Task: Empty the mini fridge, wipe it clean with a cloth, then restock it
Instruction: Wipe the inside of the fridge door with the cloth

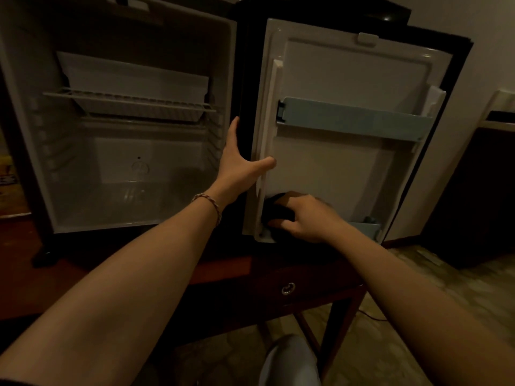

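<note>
the mini fridge stood open on a dark wooden table, its inside bare apart from a wire shelf and a white tray resting on it. the door was swung wide to the right, with a pale blue rail across its middle and another low down.

the left hand gripped the hinge-side edge of the door, fingers reaching up along the dark edge and thumb laid across the white inner lining. the right hand was curled over a dark cloth, pressing it into the lower left corner of the door lining, just beside the bottom rail.

the cloth looked soft and limp, light enough to bunch in one palm. it would likely fold and slip away from a pinch at one corner, so a wad under the flat of the fingers seemed the better hold for scrubbing. the door lining looked like smooth, hard plastic, probably slick once damp, and the door would swing under a push unless braced, which the left hand's grip seemed meant to prevent. the rails looked thin and clipped on; pressing hard on them might pop them loose. wiping appeared under way, with restocking yet to come.
</note>
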